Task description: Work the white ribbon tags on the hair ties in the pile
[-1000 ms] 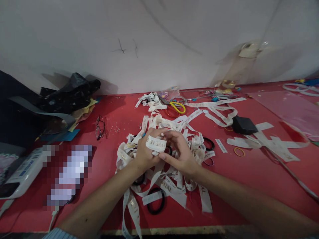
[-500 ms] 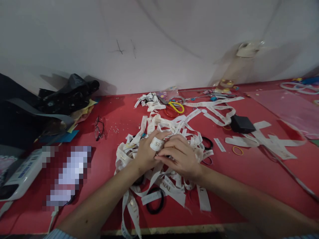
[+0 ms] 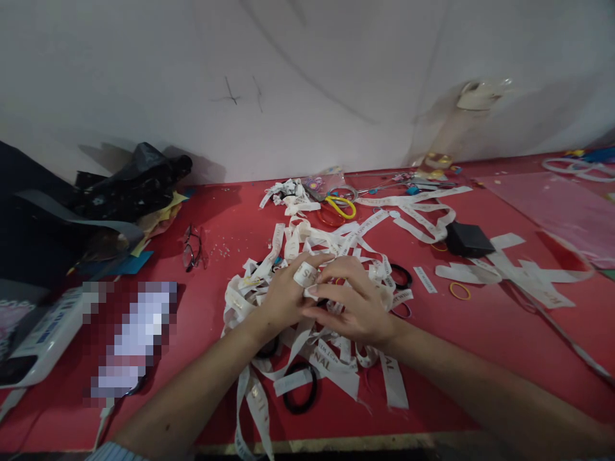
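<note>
A strip of white printed ribbon (image 3: 304, 274) is wrapped around the fingers of my left hand (image 3: 283, 298), which is curled closed over the pile. My right hand (image 3: 360, 301) meets it from the right, its fingertips on the ribbon's lower edge and its fingers bent and slightly spread. What lies under both palms is hidden. Beneath and around the hands spreads a tangled heap of white ribbon (image 3: 336, 371) with dark and gold lettering. Black hair ties (image 3: 300, 408) lie among the strips, one at the heap's front and another at its right.
Yellow-handled scissors (image 3: 342, 207) lie behind the heap. To the left are eyeglasses (image 3: 191, 248), a blurred-out phone (image 3: 139, 333) on a cable and a black bag (image 3: 129, 186). On the right sit a black block (image 3: 468, 239), crossed ribbon strips (image 3: 538, 282) and a yellow rubber band (image 3: 460, 291).
My right hand's fingers have lifted and spread a little beside the wrapped ribbon. My left hand stays nearly in place, slightly turned, with the ribbon still around its fingers.
</note>
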`<state>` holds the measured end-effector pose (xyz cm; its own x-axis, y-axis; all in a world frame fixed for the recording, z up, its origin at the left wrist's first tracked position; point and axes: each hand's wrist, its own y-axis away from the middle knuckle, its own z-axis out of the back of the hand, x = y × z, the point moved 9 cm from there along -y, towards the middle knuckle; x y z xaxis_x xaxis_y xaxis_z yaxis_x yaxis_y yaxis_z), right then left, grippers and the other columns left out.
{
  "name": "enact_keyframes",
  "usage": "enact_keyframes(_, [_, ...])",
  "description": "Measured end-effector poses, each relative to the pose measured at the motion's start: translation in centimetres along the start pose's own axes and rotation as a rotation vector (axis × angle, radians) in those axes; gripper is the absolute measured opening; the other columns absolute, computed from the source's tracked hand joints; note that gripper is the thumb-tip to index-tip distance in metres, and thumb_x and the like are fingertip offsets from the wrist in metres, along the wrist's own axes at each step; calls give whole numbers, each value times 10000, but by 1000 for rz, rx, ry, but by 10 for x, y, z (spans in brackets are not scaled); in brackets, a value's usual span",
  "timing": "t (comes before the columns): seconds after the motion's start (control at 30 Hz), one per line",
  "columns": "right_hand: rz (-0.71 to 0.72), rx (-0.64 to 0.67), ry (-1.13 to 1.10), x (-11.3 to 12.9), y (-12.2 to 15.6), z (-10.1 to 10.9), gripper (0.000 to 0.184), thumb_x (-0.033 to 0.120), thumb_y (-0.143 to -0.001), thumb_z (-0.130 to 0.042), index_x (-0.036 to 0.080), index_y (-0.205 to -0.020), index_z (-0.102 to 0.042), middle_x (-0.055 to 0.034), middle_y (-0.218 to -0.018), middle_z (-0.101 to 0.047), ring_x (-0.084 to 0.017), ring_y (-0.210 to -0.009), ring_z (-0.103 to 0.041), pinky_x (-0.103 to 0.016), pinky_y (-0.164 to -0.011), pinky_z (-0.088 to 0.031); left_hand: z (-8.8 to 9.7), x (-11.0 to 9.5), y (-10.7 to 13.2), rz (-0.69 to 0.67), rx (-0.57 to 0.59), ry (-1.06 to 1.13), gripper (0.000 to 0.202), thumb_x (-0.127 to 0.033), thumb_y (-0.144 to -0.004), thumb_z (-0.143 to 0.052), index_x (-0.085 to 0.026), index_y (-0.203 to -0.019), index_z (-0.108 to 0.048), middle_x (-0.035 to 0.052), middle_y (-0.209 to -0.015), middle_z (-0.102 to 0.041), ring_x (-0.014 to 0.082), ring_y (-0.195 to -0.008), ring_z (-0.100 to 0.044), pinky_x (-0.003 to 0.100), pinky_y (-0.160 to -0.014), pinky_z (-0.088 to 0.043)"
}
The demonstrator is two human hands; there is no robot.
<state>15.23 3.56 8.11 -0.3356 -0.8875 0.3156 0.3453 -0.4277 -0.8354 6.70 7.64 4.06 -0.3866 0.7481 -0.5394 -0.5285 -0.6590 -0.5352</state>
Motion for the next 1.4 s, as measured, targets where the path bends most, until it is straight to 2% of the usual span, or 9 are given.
enact_keyframes(0.3, [-115,83,37,-19,6,-11,72,206,-885,-634,231,-937,-590,-37,-902,-633,-202,-896,-576,-379,-822,-456,4,4,-3,24,-47,17,570,-176,-780,-484,-232,-1347,-484,91,-1204,-624,246,-1092,-594,371,-920,-490])
enact_keyframes(0.43, [-184,11,-149,-21,8,-7,41,188,-930,-546,226,-946,-545,-53,-968,-613,-194,-962,-589,-372,-847,-472,6,0,-4,-12,-80,70,492,-222,-820,-499,-201,-1312,-511,108,-1186,-634,247,-1073,-598,379,-953,-475])
enact_keyframes(0.6, [-361,-158,-316,-38,16,1,68,187,-956,-479,248,-984,-492,-52,-967,-629,-197,-948,-612,-382,-819,-491,5,2,-4,23,-52,70,534,-125,-747,-494,-208,-1273,-527,91,-1164,-640,237,-1051,-606,375,-932,-479])
enact_keyframes(0.67, [-351,-176,-336,-40,15,2,114,176,-917,-554,257,-964,-489,-33,-927,-635,-187,-889,-621,-368,-793,-496,5,2,-3,11,-50,84,538,-138,-748,-498,-210,-1281,-526,93,-1160,-647,246,-1056,-606,383,-929,-476])
enact_keyframes(0.8, [-252,-40,-276,-33,7,-5,208,209,-798,-716,257,-896,-540,2,-802,-632,-176,-771,-611,-351,-758,-495,5,5,-3,16,-48,124,548,-199,-773,-533,-226,-1320,-514,103,-1193,-645,251,-1033,-620,363,-864,-495])
enact_keyframes(0.97, [-279,-38,-221,-34,11,-3,167,207,-827,-658,264,-952,-563,-9,-819,-636,-174,-758,-611,-337,-714,-504,3,1,-4,-27,-9,133,543,-204,-793,-507,-223,-1335,-507,105,-1208,-645,254,-1058,-616,375,-894,-487])
enact_keyframes(1.07, [-409,-177,-258,-46,18,6,153,223,-867,-629,264,-997,-560,-28,-914,-628,-171,-828,-619,-325,-728,-515,3,3,-5,-3,-6,151,594,-146,-738,-494,-220,-1327,-524,89,-1172,-667,248,-1042,-628,369,-882,-499])
enact_keyframes(1.23, [-830,-350,-365,-84,37,9,198,342,-857,-672,240,-948,-529,28,-746,-537,-100,-558,-525,-238,-496,-448,0,11,-6,75,23,180,602,-86,-711,-490,-209,-1294,-571,84,-1162,-686,241,-1074,-630,382,-927,-497])
enact_keyframes(1.4, [-889,-389,-401,-91,40,9,228,399,-858,-664,241,-930,-518,33,-724,-535,-102,-540,-514,-240,-481,-447,-7,18,-6,137,63,297,568,-112,-787,-531,-224,-1344,-536,93,-1268,-649,241,-1215,-569,402,-1022,-456])
